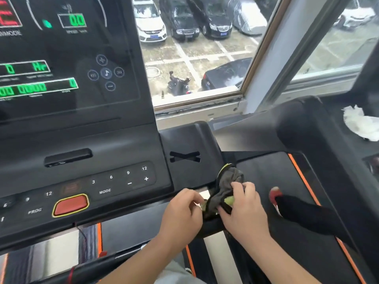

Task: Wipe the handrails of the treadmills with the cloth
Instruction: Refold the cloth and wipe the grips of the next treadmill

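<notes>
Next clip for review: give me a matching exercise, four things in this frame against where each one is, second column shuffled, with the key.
Things:
1. cloth
2. red button
3. white tissue
4. red shoe

Places:
A. on the dark belt right of the hands
B. on the console, below the display
C. far right of the view
D. gripped by left hand and right hand

Pairs: 1-D, 2-B, 3-C, 4-A.
</notes>
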A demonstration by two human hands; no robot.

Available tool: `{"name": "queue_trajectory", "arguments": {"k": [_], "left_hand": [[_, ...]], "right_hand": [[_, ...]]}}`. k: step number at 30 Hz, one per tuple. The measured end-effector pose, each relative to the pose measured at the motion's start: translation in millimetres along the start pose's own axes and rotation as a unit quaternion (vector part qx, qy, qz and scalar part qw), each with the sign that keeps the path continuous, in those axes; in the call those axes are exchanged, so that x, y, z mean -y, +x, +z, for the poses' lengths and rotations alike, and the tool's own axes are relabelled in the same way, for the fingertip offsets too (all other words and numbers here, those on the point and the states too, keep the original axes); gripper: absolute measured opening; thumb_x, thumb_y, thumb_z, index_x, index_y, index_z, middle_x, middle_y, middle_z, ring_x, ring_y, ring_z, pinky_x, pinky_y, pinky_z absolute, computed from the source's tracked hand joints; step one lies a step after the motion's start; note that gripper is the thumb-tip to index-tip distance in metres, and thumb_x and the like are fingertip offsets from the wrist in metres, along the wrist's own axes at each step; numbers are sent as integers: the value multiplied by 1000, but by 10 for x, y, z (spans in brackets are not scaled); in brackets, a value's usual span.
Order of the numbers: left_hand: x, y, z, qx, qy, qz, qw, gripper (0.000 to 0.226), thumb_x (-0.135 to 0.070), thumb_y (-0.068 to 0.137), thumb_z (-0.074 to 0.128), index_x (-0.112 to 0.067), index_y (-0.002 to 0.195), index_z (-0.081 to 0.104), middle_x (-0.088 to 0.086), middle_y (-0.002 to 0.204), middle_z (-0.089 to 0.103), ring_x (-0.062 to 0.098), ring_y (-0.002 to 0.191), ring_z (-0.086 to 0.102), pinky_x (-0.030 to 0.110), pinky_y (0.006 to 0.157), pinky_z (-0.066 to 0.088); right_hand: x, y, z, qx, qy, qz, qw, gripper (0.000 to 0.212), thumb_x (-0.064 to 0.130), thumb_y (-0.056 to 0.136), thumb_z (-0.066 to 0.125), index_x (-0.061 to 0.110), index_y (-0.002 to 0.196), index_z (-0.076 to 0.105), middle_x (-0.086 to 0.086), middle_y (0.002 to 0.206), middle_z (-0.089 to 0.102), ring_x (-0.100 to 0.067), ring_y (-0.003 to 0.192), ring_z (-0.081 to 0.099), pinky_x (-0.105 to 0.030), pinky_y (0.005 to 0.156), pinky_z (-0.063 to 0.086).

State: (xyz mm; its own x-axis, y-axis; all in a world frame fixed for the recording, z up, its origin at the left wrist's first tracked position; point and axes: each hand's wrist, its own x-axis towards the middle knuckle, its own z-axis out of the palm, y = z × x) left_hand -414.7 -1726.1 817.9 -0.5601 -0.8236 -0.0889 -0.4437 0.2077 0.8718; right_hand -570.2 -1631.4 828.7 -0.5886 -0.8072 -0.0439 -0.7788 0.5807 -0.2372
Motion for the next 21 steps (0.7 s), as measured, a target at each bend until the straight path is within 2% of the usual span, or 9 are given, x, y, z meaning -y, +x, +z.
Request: {"name": "queue_trajectory", "arguments": {"k": [2, 4, 7, 8, 10, 13, 17, 19, 21], "left_hand": [[-31, 72, -60, -17, -14, 21, 1000, 31, -2, 79, 49, -27, 83, 66, -17, 87, 62, 5, 80, 61, 15, 68, 45], [-43, 136, -155, -35, -17, 35, 999, 32, 1, 79, 50, -24, 85, 68, -18, 87, 63, 5, 77, 60, 14, 68, 43], [-70, 219, -344, -54, -7, 43, 998, 33, 2, 78, 51, -25, 85, 69, -21, 84, 63, 3, 76, 60, 13, 68, 42], [-88, 247, -407, -69, -3, 54, 996, 32, 1, 77, 51, -24, 84, 69, -22, 80, 62, 1, 73, 59, 10, 66, 40], [-118, 322, -535, -100, -5, 65, 993, 30, 2, 73, 51, -19, 81, 70, -23, 73, 58, -4, 67, 55, 6, 64, 36], [-109, 429, -691, -124, -12, 56, 991, 29, 2, 71, 51, -21, 76, 69, -17, 73, 63, 4, 70, 59, 11, 64, 40], [-121, 562, -817, -145, -19, 51, 988, 28, 4, 69, 50, -20, 69, 63, -17, 70, 60, 6, 65, 54, 12, 61, 36], [-118, 596, -823, -143, -21, 54, 988, 27, 6, 70, 50, -18, 69, 62, -15, 70, 59, 6, 65, 53, 12, 60, 36], [-101, 638, -813, -144, -23, 58, 988, 27, 5, 70, 50, -19, 70, 62, -14, 70, 59, 8, 66, 54, 15, 60, 38]], "right_hand": [[-23, 262, 24, -14, 111, 25, 993, 56, 35, 76, 86, 17, 119, 55, -2, 113, 47, -30, 100, 59, -37, 78, 51], [14, 579, -68, 16, 207, 64, 976, 44, 31, 84, 80, 19, 119, 56, 2, 114, 48, -27, 107, 59, -32, 81, 43], [224, 914, -280, -16, 255, 40, 966, 39, 31, 88, 76, 22, 120, 57, 7, 116, 53, -17, 111, 57, -29, 87, 41], [364, 966, -343, -30, 257, 6, 966, 41, 33, 86, 77, 23, 121, 58, 9, 117, 56, -12, 109, 57, -28, 89, 42], [703, 1023, -392, 11, 237, -70, 969, 45, 37, 83, 78, 24, 122, 61, 11, 117, 61, -9, 107, 56, -28, 92, 46], [1043, 1028, -185, 93, 142, -150, 974, 50, 46, 81, 75, 23, 124, 64, 6, 119, 65, -19, 111, 60, -34, 94, 50], [1074, 1117, -136, 95, 117, -166, 974, 52, 48, 82, 68, 22, 127, 66, 6, 122, 67, -21, 114, 62, -33, 96, 49], [1038, 1111, -180, 127, 130, -178, 967, 52, 44, 84, 70, 24, 131, 63, 9, 126, 65, -19, 116, 62, -30, 97, 47], [1080, 1151, -227, 181, 110, -201, 956, 56, 45, 85, 67, 28, 137, 54, 10, 132, 58, -22, 118, 61, -34, 96, 48]]}}
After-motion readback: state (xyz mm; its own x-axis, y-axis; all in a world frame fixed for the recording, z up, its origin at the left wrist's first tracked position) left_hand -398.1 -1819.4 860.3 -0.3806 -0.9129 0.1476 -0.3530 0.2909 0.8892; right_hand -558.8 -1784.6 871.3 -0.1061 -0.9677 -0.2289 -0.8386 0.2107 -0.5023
